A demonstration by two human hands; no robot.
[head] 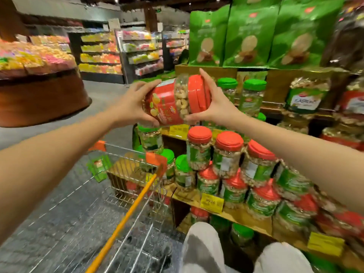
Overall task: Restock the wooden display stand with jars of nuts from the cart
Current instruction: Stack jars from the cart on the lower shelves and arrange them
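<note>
Pale-trousered knees (202,245) down low, next to a wire shopping cart (122,223) with an orange handle. Just past it, the tiered wooden display stand (246,215) is packed with red-lidded jars of nuts (228,152). Above those, a red-labelled clear plastic jar of cashews (177,99) is held sideways in mid-air. The left hand (134,103) has its fingers wrapped round the base, and the right hand (214,103) has its fingers curled over the red lid. Green snack bags (246,36) sit up top behind.

red-lidded cashew jar (177,99) | sideways, lid rightward | before wooden stand (222,72)
</note>
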